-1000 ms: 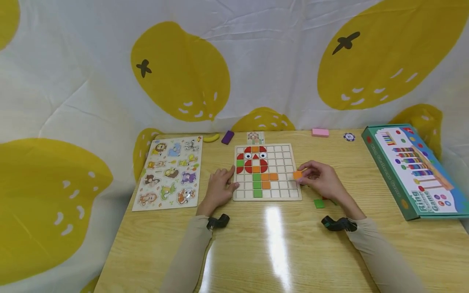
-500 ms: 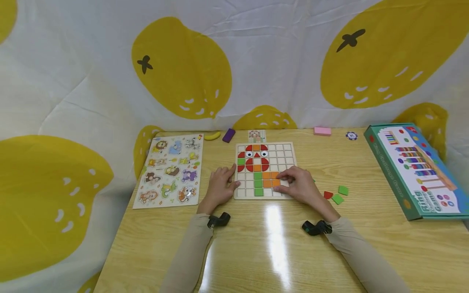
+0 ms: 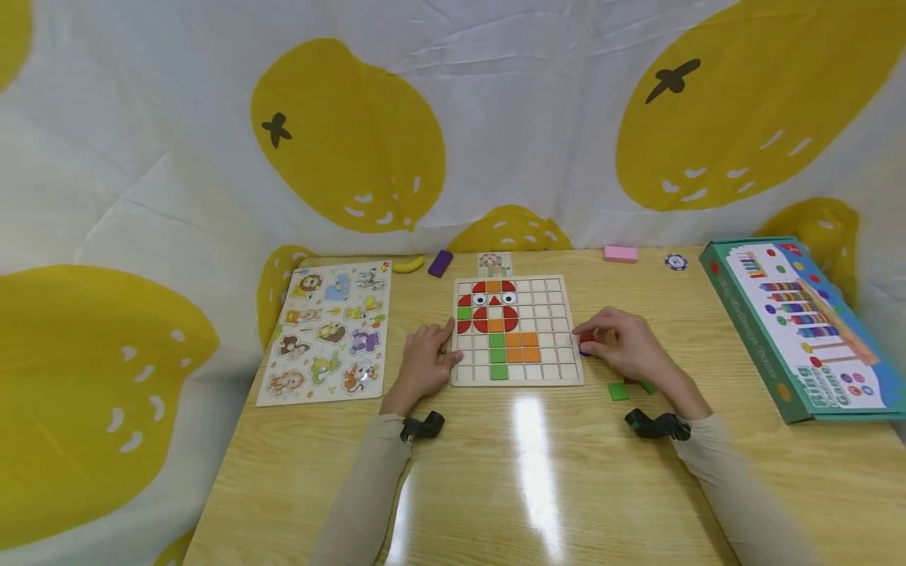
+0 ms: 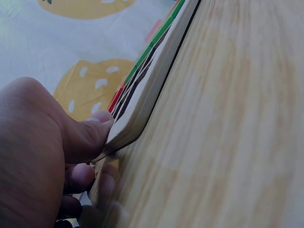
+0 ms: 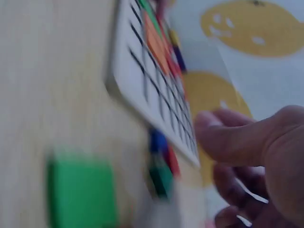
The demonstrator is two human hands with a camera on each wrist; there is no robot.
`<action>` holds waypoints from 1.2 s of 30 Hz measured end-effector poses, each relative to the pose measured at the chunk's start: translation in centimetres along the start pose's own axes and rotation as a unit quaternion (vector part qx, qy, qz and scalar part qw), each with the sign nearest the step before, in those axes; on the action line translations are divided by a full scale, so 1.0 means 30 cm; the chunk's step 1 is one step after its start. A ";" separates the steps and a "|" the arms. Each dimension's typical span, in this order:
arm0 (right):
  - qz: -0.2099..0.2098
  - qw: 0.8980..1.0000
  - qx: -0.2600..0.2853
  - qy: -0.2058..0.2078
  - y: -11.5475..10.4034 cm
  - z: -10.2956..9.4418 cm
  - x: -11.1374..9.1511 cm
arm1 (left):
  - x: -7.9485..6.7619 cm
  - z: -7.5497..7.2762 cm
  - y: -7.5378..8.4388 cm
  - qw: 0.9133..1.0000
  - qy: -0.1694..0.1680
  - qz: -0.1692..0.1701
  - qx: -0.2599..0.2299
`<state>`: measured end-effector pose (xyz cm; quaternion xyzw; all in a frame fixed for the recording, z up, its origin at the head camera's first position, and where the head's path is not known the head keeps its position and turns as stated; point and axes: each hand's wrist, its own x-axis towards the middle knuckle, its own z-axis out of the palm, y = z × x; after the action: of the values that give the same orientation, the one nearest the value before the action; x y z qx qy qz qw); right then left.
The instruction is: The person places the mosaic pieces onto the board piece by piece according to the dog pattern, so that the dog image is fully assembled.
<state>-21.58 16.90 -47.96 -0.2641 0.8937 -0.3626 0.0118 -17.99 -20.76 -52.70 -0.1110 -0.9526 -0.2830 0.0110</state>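
Note:
A pale wooden grid board (image 3: 554, 369) lies mid-table, partly filled with red, green and orange tiles and two eye pieces. My left hand (image 3: 422, 362) rests at its left side, index finger and thumb touching the edge. In the left wrist view, the thumb (image 4: 97, 128) lies against the board's rim. My right hand (image 3: 626, 342) hovers just right of the board over loose pieces, among them a red piece (image 3: 586, 338). In the right wrist view, thumb and fingers stand apart with nothing visible between them. A blurred green tile (image 5: 83, 192) lies on the table below.
An animal puzzle board (image 3: 325, 334) lies on the left. Behind the grid board are a picture card (image 3: 493, 264), a purple block (image 3: 440, 263) and a toy banana (image 3: 408, 266). A pink block (image 3: 620, 254), a poker chip (image 3: 675, 262) and a game box (image 3: 800, 330) stand right.
My right hand placed an orange square in the grid, completing a two-by-two orange patch, then drew back right to the loose pieces. My left hand has stayed at the board's edge.

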 end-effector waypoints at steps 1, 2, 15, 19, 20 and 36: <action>0.006 1.000 -0.006 -0.013 0.019 -0.030 -0.009 | 0.000 -0.001 0.003 1.000 -0.001 -0.002 0.000; 0.010 0.999 -0.011 -0.029 0.040 -0.053 -0.016 | -0.001 -0.004 0.006 1.000 -0.003 -0.004 0.002; 0.068 0.990 -0.062 -0.106 0.094 -0.089 -0.024 | -0.006 -0.002 0.012 1.000 -0.002 -0.003 -0.004; 0.078 0.990 -0.069 -0.094 0.093 -0.096 -0.026 | -0.004 -0.002 0.008 1.000 -0.002 -0.001 0.002; 0.074 0.991 -0.066 -0.085 0.092 -0.096 -0.026 | -0.003 -0.003 0.007 1.000 -0.002 -0.001 0.003; 0.046 0.996 0.043 0.056 -0.023 0.108 0.085 | 0.000 -0.005 0.003 1.000 0.004 0.007 0.007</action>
<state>-22.75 13.17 -49.46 -0.2016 0.8875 -0.4143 -0.0103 -17.96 -20.76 -52.52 -0.1169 -0.9537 -0.2767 0.0176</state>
